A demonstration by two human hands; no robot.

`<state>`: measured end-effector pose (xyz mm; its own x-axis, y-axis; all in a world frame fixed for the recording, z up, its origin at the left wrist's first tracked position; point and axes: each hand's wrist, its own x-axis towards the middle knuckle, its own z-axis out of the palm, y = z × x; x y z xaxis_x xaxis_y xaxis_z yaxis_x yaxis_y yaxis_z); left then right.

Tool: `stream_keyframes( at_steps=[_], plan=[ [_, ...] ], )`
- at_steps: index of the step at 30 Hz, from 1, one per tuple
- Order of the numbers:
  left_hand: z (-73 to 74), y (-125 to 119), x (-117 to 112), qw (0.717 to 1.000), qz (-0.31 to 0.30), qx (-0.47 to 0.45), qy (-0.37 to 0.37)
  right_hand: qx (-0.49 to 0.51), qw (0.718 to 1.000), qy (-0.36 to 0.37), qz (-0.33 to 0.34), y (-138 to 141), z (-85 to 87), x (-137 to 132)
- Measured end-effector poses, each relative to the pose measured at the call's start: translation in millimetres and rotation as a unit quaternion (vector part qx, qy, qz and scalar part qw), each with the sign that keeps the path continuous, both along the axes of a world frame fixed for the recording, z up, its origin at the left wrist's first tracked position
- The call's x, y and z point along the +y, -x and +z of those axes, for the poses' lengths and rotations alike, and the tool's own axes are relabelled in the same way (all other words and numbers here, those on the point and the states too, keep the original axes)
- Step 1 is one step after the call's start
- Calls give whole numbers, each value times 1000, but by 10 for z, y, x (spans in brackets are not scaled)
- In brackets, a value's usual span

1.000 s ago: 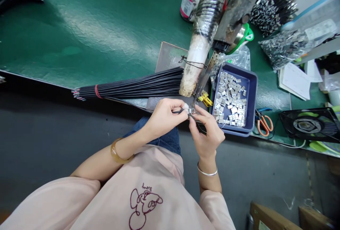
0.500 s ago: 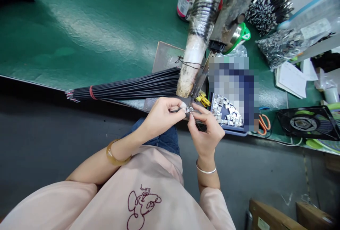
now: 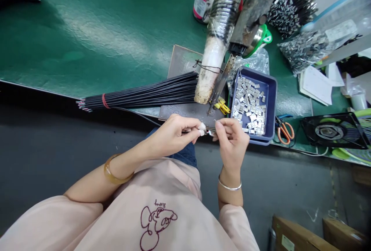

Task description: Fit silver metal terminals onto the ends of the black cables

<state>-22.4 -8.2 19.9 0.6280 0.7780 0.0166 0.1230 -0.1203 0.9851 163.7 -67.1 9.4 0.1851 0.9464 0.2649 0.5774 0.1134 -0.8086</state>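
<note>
Two hands meet at near edge of green counter (image 3: 110, 38). Left hand (image 3: 176, 135): grip pinched closed on small silver-and-white piece (image 3: 209, 132). Right hand (image 3: 233, 142): fingers curled at piece's other end; whether holding it, cannot tell. Along near edge: red-banded black cable bundle (image 3: 150, 93), left; dark-blue plastic tray (image 3: 271, 108), right.

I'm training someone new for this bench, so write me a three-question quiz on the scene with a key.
1. True or false: a red band circles the black cable bundle.
2. What colour is the fingertip covering on the left hand?
3. Which of these is nearest the right hand?
A. black fan
B. blue tray of metal connector shells
C. cardboard box

Key: 1. True. 2. White. 3. B.
</note>
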Motion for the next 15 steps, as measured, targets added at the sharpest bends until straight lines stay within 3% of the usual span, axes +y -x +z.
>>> stream_keyframes(
  at_steps=[3,7,9,13,15],
  plan=[
    [-32,23,17,996,-20,-40,75,-133,986,-102,-24,19,48,-60],
    [-70,19,29,993,-33,-68,96,-263,952,-149,45,109,41,-94],
    [-84,21,20,992,-40,-63,102,-227,964,-129,42,148,20,-89],
    [-132,13,-1,988,-23,-82,126,-35,999,-27,14,143,30,-94],
    [-157,-10,-2,985,8,-103,139,35,998,-56,-10,107,71,-116]
  ],
)
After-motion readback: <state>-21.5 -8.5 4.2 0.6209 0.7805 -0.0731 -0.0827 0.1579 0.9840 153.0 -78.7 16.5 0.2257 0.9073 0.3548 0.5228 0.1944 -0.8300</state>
